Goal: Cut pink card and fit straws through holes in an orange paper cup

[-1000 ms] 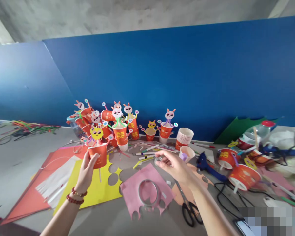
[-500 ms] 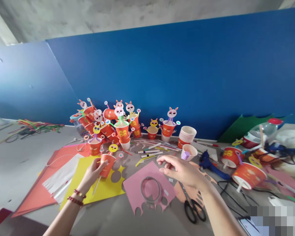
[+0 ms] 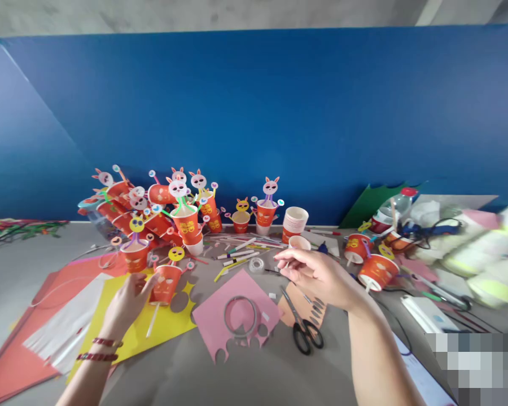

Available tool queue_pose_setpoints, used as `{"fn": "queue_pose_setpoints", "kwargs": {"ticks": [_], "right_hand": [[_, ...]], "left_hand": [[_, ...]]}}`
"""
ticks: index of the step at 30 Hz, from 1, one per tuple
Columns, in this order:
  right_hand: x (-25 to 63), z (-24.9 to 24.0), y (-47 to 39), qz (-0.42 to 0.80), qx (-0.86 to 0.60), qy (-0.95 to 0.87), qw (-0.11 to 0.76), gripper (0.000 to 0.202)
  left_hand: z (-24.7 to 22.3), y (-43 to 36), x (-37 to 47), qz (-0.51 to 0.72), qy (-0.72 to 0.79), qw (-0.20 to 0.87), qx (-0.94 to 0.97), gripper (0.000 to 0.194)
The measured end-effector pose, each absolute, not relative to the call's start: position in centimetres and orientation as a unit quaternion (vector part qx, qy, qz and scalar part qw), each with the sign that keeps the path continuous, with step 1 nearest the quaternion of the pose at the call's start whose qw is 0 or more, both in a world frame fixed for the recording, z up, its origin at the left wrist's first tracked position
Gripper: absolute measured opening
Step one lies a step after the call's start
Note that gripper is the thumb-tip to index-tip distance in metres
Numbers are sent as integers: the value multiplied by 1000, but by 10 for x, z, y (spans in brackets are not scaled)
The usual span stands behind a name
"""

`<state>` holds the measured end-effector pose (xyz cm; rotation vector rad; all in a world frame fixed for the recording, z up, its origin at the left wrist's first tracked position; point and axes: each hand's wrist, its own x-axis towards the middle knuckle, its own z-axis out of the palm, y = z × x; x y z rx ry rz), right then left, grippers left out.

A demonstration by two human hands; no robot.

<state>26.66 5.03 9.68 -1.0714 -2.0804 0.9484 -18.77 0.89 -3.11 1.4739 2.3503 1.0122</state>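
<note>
My left hand [image 3: 129, 299] is at the left side of a red paper cup [image 3: 166, 285] over a yellow sheet [image 3: 131, 349]. A yellow cat-like face [image 3: 176, 254] rises from the cup, and a white stick hangs below it. The thumb touches the cup's edge, and the other fingers curl partly behind it. My right hand [image 3: 315, 276] hovers over the right part of the table, fingers bent together, in front of a white-rimmed cup [image 3: 300, 243]. Whether those fingers hold something small cannot be made out. Black-handled scissors [image 3: 301, 327] lie below that hand.
Decorated red cups [image 3: 186, 223] crowd the back left. Stacked cups [image 3: 295, 221] stand at the back. A pink sheet [image 3: 220, 304] with a grey ring [image 3: 240, 299] lies in the middle. At right are tipped cups [image 3: 379, 272], a bottle [image 3: 400, 208] and dark cables.
The camera view has turned to the right, so the table things sit further left. A clear tape roll now shows beside the pens. My right hand's fingers are closer together, and the blue glue gun is mostly hidden.
</note>
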Motion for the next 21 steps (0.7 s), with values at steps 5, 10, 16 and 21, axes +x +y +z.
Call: {"fn": "queue_pose_setpoints", "kwargs": {"ticks": [5, 10, 16, 21], "right_hand": [[266, 98, 48, 357, -398, -792, 294, 24], [251, 95, 47, 365, -375, -806, 277, 22], [236, 60, 40, 304, -371, -857, 187, 14], [230, 3, 21, 153, -469, -860, 132, 34]], "left_hand": [[-14, -8, -152, 341, 706, -53, 618, 37], [-17, -14, -72, 288, 511, 130, 799, 48], [-38, -6, -22, 263, 439, 302, 804, 86], [-41, 0, -11, 204, 414, 251, 851, 78]]}}
